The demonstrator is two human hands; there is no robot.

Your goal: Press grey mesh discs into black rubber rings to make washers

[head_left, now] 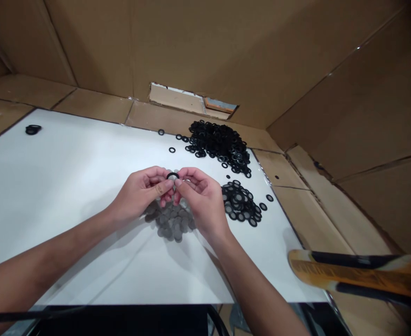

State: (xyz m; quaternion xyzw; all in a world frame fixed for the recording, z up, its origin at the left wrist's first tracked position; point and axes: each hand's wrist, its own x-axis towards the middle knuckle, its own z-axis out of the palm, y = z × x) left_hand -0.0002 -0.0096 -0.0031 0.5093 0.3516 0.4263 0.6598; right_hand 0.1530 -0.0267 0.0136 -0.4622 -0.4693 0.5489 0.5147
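Between my two hands, over the middle of the white table, is a black rubber ring [172, 174] with a pale grey disc showing inside it. My left hand [145, 187] pinches the ring's left side between thumb and fingers. On the other side, my right hand [200, 191] grips it the same way, the thumbs nearly meeting. Below the hands lies a heap of small grey discs [173, 223], partly covered by them. Right of my right hand is a pile of black rings with grey discs inside [239, 200]. Farther back sits a big pile of plain black rings [221, 142].
Cardboard walls [205, 51] enclose the white table [68, 186] at the back and right, with a slot [177, 98] cut in the rear one. A few black rings [33, 129] lie at the far left. A yellow and black object [352, 273] juts in at the right.
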